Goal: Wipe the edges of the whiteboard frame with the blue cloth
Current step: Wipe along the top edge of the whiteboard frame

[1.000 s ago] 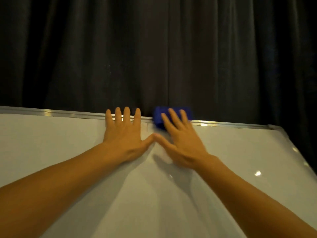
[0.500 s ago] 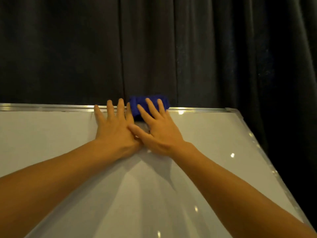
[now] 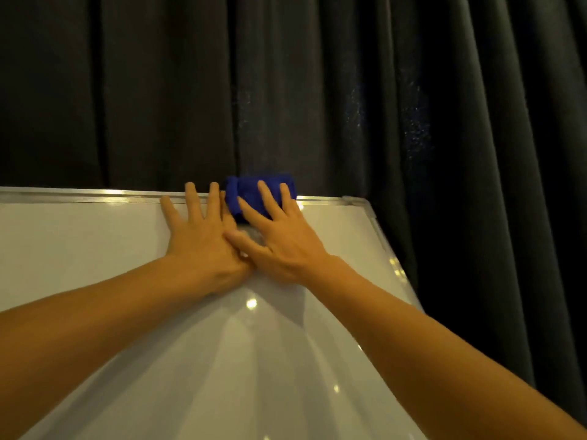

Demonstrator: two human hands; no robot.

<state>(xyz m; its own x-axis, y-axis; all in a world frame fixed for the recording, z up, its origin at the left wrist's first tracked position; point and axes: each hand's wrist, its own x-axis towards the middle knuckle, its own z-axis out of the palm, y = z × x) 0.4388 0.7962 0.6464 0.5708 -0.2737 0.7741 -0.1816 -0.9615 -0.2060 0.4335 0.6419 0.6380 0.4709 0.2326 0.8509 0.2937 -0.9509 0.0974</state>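
A folded blue cloth (image 3: 251, 192) lies over the silver top edge of the whiteboard frame (image 3: 95, 195). My right hand (image 3: 279, 239) presses flat on the cloth, fingers spread across it, thumb on the white board surface (image 3: 95, 249). My left hand (image 3: 200, 239) lies flat on the board right beside it, fingers apart, fingertips reaching the top frame edge, holding nothing. The two hands touch at the thumbs. The frame's top right corner (image 3: 355, 200) is a short way right of the cloth.
A dark pleated curtain (image 3: 317, 90) hangs behind and to the right of the board. The board's right frame edge (image 3: 394, 265) runs down and to the right. Light glints show on the glossy surface.
Both hands and the cloth have slid right along the top frame edge, nearer the top right corner. The hands have drawn together until the thumbs overlap.
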